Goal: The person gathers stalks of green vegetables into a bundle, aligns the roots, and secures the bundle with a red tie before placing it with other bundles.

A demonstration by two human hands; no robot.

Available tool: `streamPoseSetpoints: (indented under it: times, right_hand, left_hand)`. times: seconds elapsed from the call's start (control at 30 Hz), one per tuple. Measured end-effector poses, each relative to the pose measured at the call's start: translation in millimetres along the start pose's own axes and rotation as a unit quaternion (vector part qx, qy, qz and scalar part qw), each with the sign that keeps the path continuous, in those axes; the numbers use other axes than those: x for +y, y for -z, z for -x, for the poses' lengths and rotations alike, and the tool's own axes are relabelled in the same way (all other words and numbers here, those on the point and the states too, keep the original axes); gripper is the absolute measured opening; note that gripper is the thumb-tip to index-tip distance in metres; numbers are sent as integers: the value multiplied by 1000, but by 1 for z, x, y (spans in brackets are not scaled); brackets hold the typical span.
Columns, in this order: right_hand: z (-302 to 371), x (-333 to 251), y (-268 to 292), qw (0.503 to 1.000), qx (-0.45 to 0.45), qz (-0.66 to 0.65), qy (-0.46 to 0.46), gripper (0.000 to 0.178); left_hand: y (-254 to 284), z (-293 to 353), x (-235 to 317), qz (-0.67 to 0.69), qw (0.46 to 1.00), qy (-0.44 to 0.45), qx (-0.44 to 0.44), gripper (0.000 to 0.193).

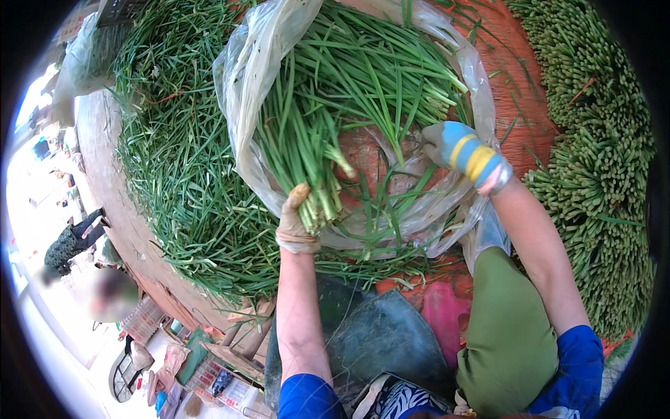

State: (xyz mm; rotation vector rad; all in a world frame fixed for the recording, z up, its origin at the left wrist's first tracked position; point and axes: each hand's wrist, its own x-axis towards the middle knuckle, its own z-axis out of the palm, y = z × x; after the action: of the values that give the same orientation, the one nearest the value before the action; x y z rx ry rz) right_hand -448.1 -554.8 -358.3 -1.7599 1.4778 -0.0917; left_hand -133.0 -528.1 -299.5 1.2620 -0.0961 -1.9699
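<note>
My left hand (pixel 298 222), in a dirty pale glove, is closed around the pale stem ends of a bunch of long green leafy stalks (pixel 296 150). Their leaves point away from me, inside a rolled-down clear plastic bag (pixel 241 119). More such stalks (pixel 370 63) lie across the far part of the bag, stem ends to the right. My right hand (pixel 450 150), with a blue, yellow and grey striped cuff, is over the bag's right side, near those ends. Its fingers look curled closed; what they hold, if anything, is hidden. Loose leaves (pixel 391 216) lie beneath, between my hands.
A large heap of loose green leaves (pixel 178 174) covers the left side. At the right, many stalks (pixel 593 160) are packed with their cut ends showing. Orange-red sheeting (pixel 509 63) lies between. Crates (pixel 143 320) and blurred people are off to the far left.
</note>
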Motion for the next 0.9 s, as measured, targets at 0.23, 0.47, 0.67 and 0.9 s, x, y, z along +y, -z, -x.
streamPoseSetpoints:
  times: [0.23,0.47,0.67,0.9]
  right_hand:
    - [22,-48,59,718,-348,-602,12,29]
    - [-13,-117,30,867,-262,-417,-68,32]
    - [28,-128,-5,982,-160,-53,88,32]
    - [53,-115,-24,947,-147,125,257,60]
  left_hand:
    - [-14,34,6,-45,999,-19,20,62]
    - [-40,39,-43,3,999,-14,38,68]
    - [-31,44,-75,69,996,-30,37,73]
    - [-34,42,-105,183,981,69,-19,65]
